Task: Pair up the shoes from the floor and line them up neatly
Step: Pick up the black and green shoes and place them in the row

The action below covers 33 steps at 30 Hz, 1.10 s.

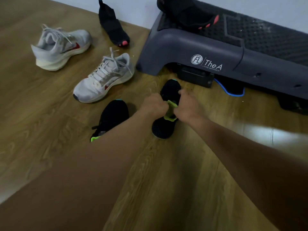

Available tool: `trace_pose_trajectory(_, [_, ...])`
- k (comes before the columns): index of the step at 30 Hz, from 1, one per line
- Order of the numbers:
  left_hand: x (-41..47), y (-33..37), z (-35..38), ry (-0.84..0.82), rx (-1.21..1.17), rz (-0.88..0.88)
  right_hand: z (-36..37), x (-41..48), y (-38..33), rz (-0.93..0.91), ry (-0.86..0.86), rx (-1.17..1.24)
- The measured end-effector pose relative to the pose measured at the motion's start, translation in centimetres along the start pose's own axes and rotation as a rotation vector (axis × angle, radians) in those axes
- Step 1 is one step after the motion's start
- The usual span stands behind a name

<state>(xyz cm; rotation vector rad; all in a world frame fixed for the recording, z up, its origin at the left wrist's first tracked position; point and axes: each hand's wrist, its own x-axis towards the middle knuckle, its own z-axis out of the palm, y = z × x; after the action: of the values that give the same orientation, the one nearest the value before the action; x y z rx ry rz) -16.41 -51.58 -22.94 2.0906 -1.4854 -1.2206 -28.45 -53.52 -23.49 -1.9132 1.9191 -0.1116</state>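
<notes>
Black shoe [162, 128] on floor, held between both hands. Left hand [155, 105] curled round green tongue [170, 108]; right hand [188, 107] grips shoe's right side. Second black shoe [113, 114] just left, partly behind left forearm. White shoe [106, 77] beyond it; other white shoe [61, 47] farther left. Black sock shoe [113, 25] by wall; matching one [188, 12] on step platform [191, 45].
</notes>
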Motion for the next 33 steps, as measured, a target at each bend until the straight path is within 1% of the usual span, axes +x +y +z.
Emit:
trace_pose_trajectory(2, [0.6,-0.7,1.6,-0.026,-0.011,-0.059,1.3,0.6,1.3,0.175,-0.194,0.267])
trace_pose_trajectory(3, [0.9,-1.0,2.1,-0.015,0.019,-0.057,2.0,0.5,1.6,0.241,-0.257,0.382])
trace_pose_trajectory(5, [1.1,-1.6,2.9,0.013,0.072,-0.049,3.1,0.4,2.0,0.274,-0.253,0.481])
trace_pose_trajectory(7, [0.6,-2.2,3.4,0.027,0.092,-0.023,3.6,-0.1,2.0,0.224,-0.204,0.432])
trace_pose_trajectory(9, [-0.9,-3.0,4.0,0.076,0.107,0.032,3.8,-1.6,1.9,0.172,-0.186,0.372])
trace_pose_trajectory(12, [-4.5,-5.0,4.9,0.143,0.052,0.145,4.0,-5.2,2.0,0.102,-0.168,0.288])
trace_pose_trajectory(15, [-8.5,-7.1,5.0,0.166,0.006,0.167,4.7,-8.8,1.6,0.032,-0.209,0.253])
trace_pose_trajectory(18, [-11.6,-9.6,4.7,0.165,0.033,0.119,5.9,-11.8,0.6,-0.017,-0.308,0.241])
trace_pose_trajectory(21, [-12.6,-11.2,3.5,0.067,0.168,0.03,7.2,-13.6,-0.6,-0.048,-0.393,0.207])
trace_pose_trajectory(23, [-12.2,-11.1,2.0,0.009,0.31,0.041,7.4,-13.6,-1.5,-0.023,-0.405,0.194])
trace_pose_trajectory(24, [-11.9,-10.8,1.1,0.015,0.367,0.07,7.5,-13.4,-1.8,-0.006,-0.403,0.192])
trace_pose_trajectory(27, [-11.2,-10.0,-2.0,0.167,0.412,0.221,7.8,-12.7,-2.5,0.049,-0.418,0.231])
trace_pose_trajectory(30, [-11.4,-11.0,-3.9,0.428,0.399,0.35,8.1,-12.4,-2.6,0.056,-0.429,0.291])
trace_pose_trajectory(31, [-11.6,-11.6,-4.4,0.504,0.43,0.355,8.2,-12.3,-2.6,0.051,-0.431,0.304])
trace_pose_trajectory(32, [-11.5,-12.4,-4.6,0.553,0.458,0.319,8.2,-12.3,-2.5,0.043,-0.433,0.316])
trace_pose_trajectory(33, [-11.4,-13.1,-4.7,0.561,0.452,0.239,8.1,-12.3,-2.5,0.034,-0.434,0.324])
